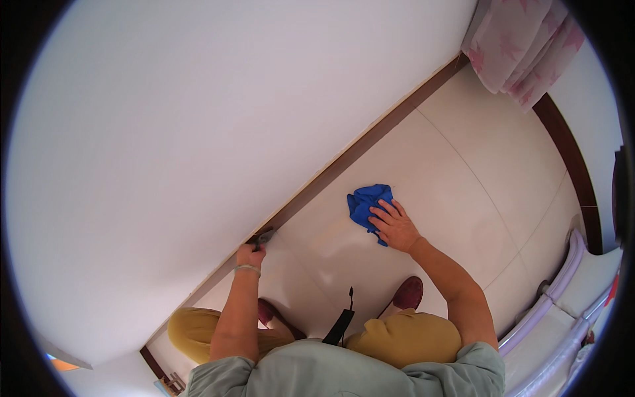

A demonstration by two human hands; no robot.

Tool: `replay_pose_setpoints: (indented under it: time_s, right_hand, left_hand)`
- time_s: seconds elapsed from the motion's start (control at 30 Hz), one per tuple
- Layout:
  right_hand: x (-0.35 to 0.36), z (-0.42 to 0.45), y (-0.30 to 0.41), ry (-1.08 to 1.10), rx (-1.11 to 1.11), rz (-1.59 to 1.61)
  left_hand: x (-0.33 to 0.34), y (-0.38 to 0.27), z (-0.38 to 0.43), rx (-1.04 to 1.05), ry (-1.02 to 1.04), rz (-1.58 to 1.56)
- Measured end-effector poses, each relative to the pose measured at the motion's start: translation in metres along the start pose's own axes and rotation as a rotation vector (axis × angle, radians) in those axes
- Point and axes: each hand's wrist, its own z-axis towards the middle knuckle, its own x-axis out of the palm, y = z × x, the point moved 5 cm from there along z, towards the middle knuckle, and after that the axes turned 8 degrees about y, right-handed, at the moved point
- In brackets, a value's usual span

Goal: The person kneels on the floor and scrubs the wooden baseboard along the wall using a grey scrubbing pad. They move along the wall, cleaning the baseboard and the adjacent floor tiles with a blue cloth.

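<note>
My right hand (396, 227) lies with spread fingers on a crumpled blue cloth (366, 206) on the pale tiled floor. My left hand (252, 256), with a band at the wrist, is closed around the handle of a small dark tool with a flat blade, perhaps a scraper (265, 237). That blade is close to the dark brown baseboard (347, 158) at the foot of the white wall. Which part of it touches the baseboard or floor, I cannot tell.
A white curtain with pink stars (521, 49) hangs at the upper right. At the lower right stands a frame with pale purple tubing (563, 278). My red shoes (409, 294) are on the floor below my hands, and a black strap (339, 326) hangs between my knees.
</note>
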Motion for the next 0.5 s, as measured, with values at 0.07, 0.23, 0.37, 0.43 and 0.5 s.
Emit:
replay_pose_setpoints:
  time_s: [0.07,0.23,0.37,0.43,0.5]
  right_hand:
    - [-0.002,-0.003,0.000,0.000,0.005,-0.019]
    - [-0.006,-0.007,-0.007,-0.025,0.005,-0.020]
    - [-0.006,-0.006,-0.007,-0.024,-0.007,-0.001]
    - [-0.009,-0.001,-0.004,-0.027,-0.027,0.012]
    - [-0.008,0.001,-0.005,-0.018,-0.038,0.041]
  left_hand:
    - [-0.003,-0.013,0.001,0.065,-0.055,0.040]
    - [-0.002,-0.143,0.026,0.190,0.098,-0.226]
    - [0.001,-0.248,0.043,0.333,0.255,-0.719]
    - [0.035,-0.261,0.078,0.202,0.405,-1.355]
    - [0.061,-0.281,0.100,-0.157,0.410,-2.046]
